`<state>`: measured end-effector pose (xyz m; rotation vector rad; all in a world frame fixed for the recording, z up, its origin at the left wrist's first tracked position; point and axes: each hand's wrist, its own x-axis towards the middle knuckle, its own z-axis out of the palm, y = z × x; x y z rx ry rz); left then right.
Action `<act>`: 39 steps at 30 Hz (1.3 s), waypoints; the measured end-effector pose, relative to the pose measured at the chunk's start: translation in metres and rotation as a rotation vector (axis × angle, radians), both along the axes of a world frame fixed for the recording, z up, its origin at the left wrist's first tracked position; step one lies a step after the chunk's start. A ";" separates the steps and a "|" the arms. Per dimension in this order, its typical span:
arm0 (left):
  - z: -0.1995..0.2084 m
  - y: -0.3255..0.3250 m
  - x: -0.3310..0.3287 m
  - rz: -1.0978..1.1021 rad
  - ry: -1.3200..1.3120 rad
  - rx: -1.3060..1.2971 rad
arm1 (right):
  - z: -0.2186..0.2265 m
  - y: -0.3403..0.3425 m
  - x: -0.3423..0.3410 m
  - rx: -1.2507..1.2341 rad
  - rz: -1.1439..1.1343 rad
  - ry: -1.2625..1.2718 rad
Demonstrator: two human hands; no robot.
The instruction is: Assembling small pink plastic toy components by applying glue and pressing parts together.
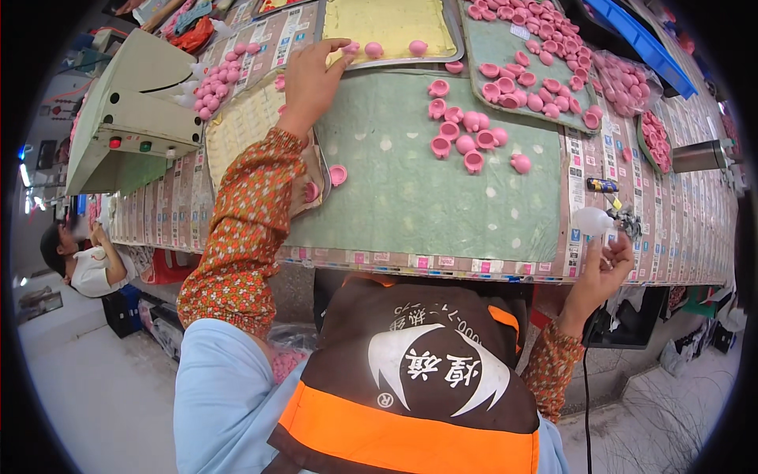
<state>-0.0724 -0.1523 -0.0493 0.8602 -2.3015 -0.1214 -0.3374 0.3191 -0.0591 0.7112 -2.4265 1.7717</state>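
Note:
My left hand (314, 83) reaches over the far yellow-lined tray (387, 22), with thumb and fingers closed around a small pink rounded piece (350, 48). Two more pink pieces (373, 50) sit in a row to its right along the tray's near edge. At the right, my right hand (602, 272) has its fingers curled at a small translucent white bottle (591, 221); thumb and fingertips meet its side and neck. Beside the neck lies a dark, shiny clump (628, 224) that I cannot make out. Several hollow pink cups (473, 161) lie loose on the green mat (410, 213).
A large tray (478, 75) of pink pieces stands far right, near a filled plastic bag (628, 83) and a blue bin (643, 43). A beige machine with buttons (134, 118) stands left, beside a cream-coloured padded tray (245, 118). Another person (87, 257) sits at far left.

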 end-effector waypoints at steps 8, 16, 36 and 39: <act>0.057 0.096 0.077 -0.037 0.137 0.681 | -0.006 -0.023 -0.015 0.041 0.097 -0.010; 0.050 0.155 0.115 -0.051 -0.143 0.341 | -0.009 -0.023 -0.012 -0.040 0.163 -0.061; 0.044 0.182 0.087 0.049 -0.422 0.008 | 0.039 -0.038 0.102 -0.036 0.670 -0.220; 0.041 0.180 0.090 0.026 -0.394 0.027 | 0.036 -0.043 0.109 -0.035 0.714 -0.192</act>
